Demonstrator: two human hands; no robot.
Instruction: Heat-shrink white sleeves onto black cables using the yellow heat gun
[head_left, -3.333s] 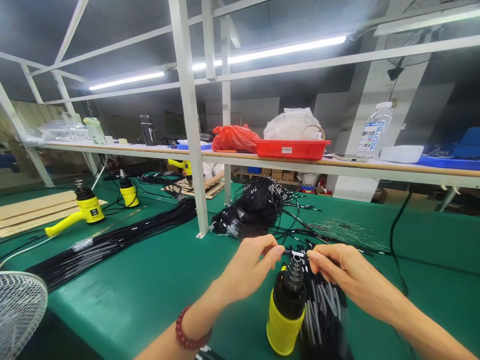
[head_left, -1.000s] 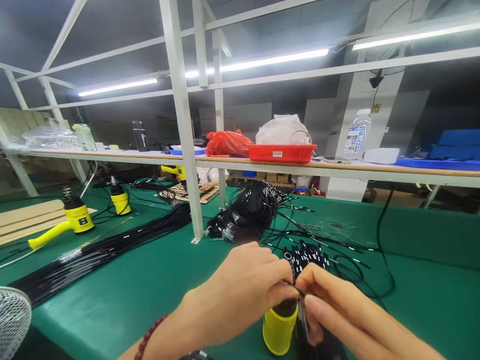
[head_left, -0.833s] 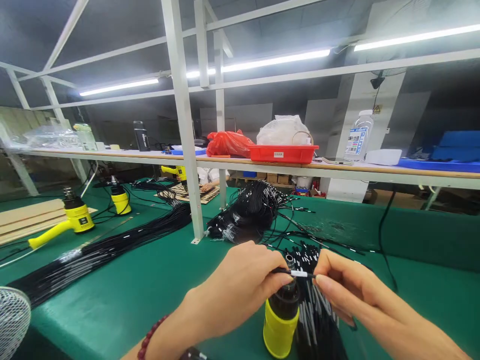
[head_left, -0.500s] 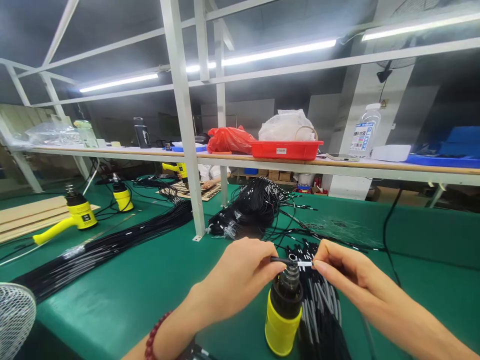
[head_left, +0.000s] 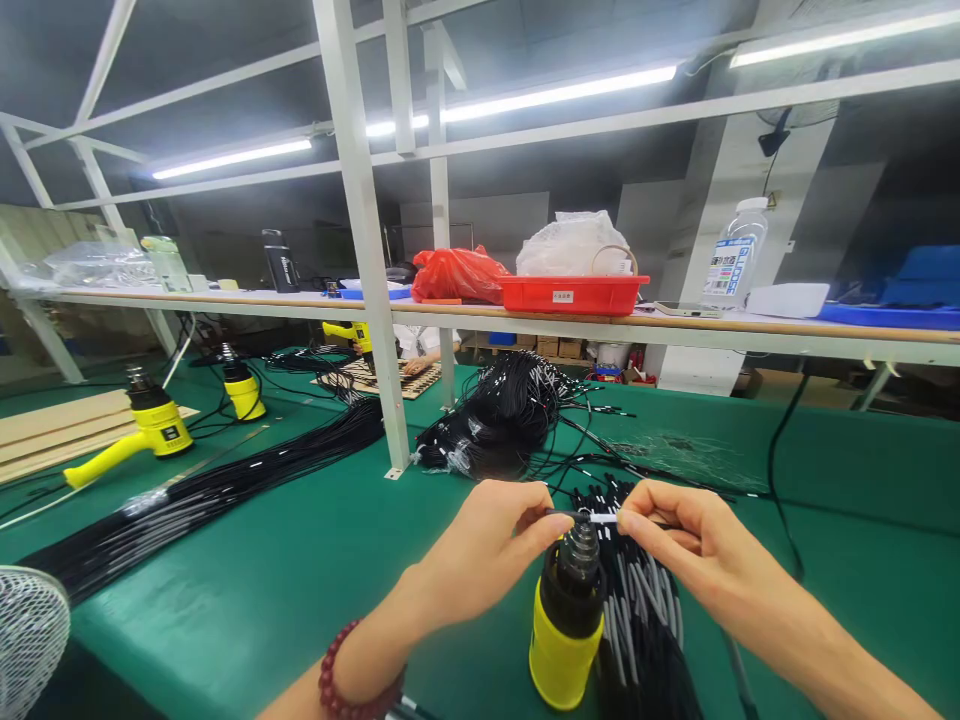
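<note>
Between my two hands a thin black cable with a white sleeve (head_left: 602,518) is stretched level, just over the nozzle of an upright yellow heat gun (head_left: 567,625). My left hand (head_left: 491,540) pinches its black part; a dark red bead bracelet is on that wrist. On the other side my right hand (head_left: 694,540) pinches the cable at the sleeve's right end. Beneath and behind the right hand lies a bundle of black and grey cables (head_left: 637,600) with white-marked ends.
A big black cable heap (head_left: 510,415) lies behind the shelf post (head_left: 367,240). More heat guns (head_left: 161,425) and a long cable bundle (head_left: 225,490) are at left. A red tray (head_left: 574,295) sits on the shelf. Farther back, a person's hand (head_left: 414,367) shows.
My right hand has shifted slightly left and up with the cable, and my left hand slightly right. The sleeve now sits a little higher over the nozzle. The view has shifted a little.
</note>
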